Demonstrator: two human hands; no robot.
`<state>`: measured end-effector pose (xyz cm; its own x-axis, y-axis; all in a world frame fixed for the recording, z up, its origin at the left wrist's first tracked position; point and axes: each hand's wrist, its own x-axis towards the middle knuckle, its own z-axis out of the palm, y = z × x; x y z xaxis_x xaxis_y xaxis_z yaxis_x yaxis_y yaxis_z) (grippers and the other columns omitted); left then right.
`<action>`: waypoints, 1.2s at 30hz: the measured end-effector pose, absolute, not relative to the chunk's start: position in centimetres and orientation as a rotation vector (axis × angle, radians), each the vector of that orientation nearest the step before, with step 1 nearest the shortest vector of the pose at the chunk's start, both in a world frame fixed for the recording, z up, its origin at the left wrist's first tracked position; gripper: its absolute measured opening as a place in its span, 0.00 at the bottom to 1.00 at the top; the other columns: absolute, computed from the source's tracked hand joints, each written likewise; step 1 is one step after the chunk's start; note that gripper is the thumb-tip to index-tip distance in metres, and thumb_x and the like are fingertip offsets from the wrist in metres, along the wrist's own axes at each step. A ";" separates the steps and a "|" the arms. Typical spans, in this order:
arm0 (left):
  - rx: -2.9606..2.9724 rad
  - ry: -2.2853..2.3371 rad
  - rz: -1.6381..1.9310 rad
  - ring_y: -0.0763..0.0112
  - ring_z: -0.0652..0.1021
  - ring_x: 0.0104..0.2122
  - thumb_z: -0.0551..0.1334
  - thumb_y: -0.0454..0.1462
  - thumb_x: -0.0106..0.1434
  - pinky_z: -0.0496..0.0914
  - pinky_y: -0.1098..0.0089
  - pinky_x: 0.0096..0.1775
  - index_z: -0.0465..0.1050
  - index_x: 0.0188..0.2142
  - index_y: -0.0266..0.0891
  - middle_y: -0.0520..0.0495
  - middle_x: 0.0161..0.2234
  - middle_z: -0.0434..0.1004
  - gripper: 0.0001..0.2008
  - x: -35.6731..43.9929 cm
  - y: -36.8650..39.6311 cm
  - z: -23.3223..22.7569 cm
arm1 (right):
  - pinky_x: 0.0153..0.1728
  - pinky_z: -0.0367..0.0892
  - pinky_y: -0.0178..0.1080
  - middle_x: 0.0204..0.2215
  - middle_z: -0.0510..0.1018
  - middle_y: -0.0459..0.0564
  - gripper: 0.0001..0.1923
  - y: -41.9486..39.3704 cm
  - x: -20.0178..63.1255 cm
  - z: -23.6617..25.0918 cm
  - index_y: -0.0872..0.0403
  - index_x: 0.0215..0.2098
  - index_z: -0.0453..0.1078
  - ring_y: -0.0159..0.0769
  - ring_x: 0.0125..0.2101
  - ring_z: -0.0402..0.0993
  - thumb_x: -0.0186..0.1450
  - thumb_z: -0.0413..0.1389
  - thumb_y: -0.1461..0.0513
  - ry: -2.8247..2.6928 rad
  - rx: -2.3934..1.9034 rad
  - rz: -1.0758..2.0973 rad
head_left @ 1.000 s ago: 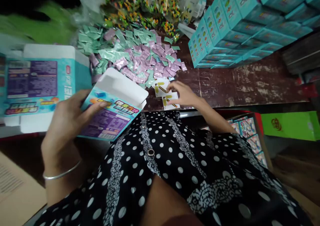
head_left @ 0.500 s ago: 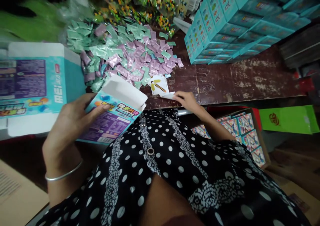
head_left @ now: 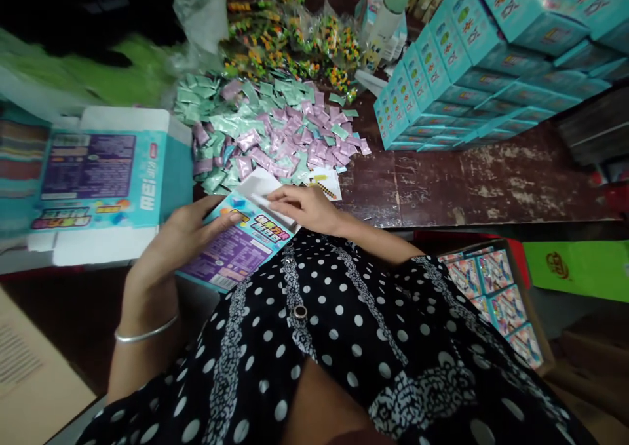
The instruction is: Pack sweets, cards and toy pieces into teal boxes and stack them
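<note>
My left hand [head_left: 170,245] is wrapped round a teal and purple printed carton [head_left: 226,255], thumb on its front panel. The carton leans towards my body with its upper end open and a white flap raised. At that opening is my right hand [head_left: 312,209], fingers closed together on a white card, mostly hidden by the fingers and the flap. Just behind that hand, a white card with a yellow pickaxe picture [head_left: 327,181] lies on the table. Small green and purple sachets [head_left: 295,137] are heaped beyond the carton.
Flattened cartons [head_left: 88,170] lie at the left. Teal boxes [head_left: 442,84] are stacked at the back right of the dark worn table [head_left: 432,176]. Bags of orange and green pieces [head_left: 295,38] lie behind the sachets. Below right is a carton of packets [head_left: 501,288].
My right hand has moved left from the table edge, bringing the white card to the carton's opening. My left hand keeps its hold on the carton. The view has shifted slightly.
</note>
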<state>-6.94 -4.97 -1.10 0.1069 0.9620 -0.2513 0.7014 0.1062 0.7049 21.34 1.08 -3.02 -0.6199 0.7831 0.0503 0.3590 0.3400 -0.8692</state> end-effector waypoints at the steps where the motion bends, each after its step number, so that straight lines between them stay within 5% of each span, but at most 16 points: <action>1: 1.645 1.677 0.444 0.58 0.77 0.35 0.61 0.63 0.63 0.67 0.61 0.39 0.79 0.44 0.41 0.43 0.36 0.84 0.30 -7.1 -5.1 -1.1 | 0.44 0.73 0.39 0.41 0.86 0.48 0.19 2.0 21.4 -3.1 0.50 0.48 0.80 0.35 0.38 0.80 0.82 0.54 0.48 -2.169 -0.984 1.201; 7: 1.650 1.726 0.403 0.50 0.81 0.37 0.60 0.64 0.65 0.68 0.57 0.41 0.78 0.44 0.44 0.39 0.39 0.85 0.28 -8.3 -6.3 -2.3 | 0.54 0.72 0.44 0.56 0.82 0.55 0.10 8.9 23.8 -4.8 0.53 0.53 0.82 0.44 0.52 0.80 0.78 0.59 0.65 -2.554 -1.313 0.651; 11: 1.654 1.727 0.325 0.46 0.83 0.37 0.58 0.65 0.67 0.68 0.54 0.42 0.77 0.43 0.46 0.37 0.37 0.85 0.28 -8.5 -6.5 -3.3 | 0.51 0.71 0.43 0.65 0.78 0.57 0.21 10.1 23.5 -6.2 0.49 0.65 0.78 0.48 0.56 0.79 0.75 0.64 0.66 -2.905 -1.246 0.561; 18: 1.622 1.779 0.472 0.45 0.82 0.37 0.58 0.67 0.66 0.68 0.54 0.40 0.76 0.41 0.45 0.36 0.37 0.85 0.29 -7.9 -4.5 -2.5 | 0.52 0.71 0.43 0.51 0.85 0.55 0.07 11.4 22.8 -4.2 0.53 0.51 0.81 0.44 0.50 0.80 0.79 0.61 0.61 -2.574 -1.350 0.542; 25: 1.586 1.658 0.629 0.53 0.81 0.36 0.59 0.64 0.66 0.69 0.59 0.38 0.79 0.41 0.42 0.40 0.36 0.86 0.29 -5.6 -1.0 -2.0 | 0.38 0.76 0.36 0.43 0.86 0.49 0.17 10.9 20.1 -2.2 0.51 0.52 0.82 0.32 0.35 0.80 0.78 0.62 0.49 -2.103 -0.989 1.205; 28: 1.553 1.661 0.636 0.55 0.79 0.35 0.60 0.65 0.66 0.69 0.60 0.37 0.78 0.40 0.41 0.42 0.35 0.85 0.29 -5.9 -0.8 -2.8 | 0.52 0.80 0.43 0.51 0.87 0.53 0.13 13.5 21.1 -2.6 0.51 0.53 0.84 0.38 0.47 0.84 0.79 0.60 0.54 -2.245 -1.047 1.035; 31: 1.526 1.711 0.575 0.54 0.79 0.36 0.59 0.64 0.66 0.70 0.59 0.39 0.76 0.38 0.41 0.41 0.35 0.84 0.29 -6.5 -0.9 -3.7 | 0.72 0.69 0.57 0.70 0.78 0.58 0.14 17.5 23.7 -4.1 0.51 0.56 0.85 0.52 0.70 0.72 0.73 0.67 0.63 -2.515 -1.270 0.665; 36: 1.496 1.691 0.506 0.51 0.79 0.38 0.58 0.64 0.66 0.69 0.58 0.42 0.73 0.37 0.42 0.41 0.36 0.82 0.28 -6.4 -0.3 -5.1 | 0.78 0.58 0.57 0.77 0.69 0.63 0.26 22.7 26.3 -7.0 0.54 0.71 0.77 0.54 0.76 0.66 0.75 0.63 0.65 -2.744 -1.445 0.528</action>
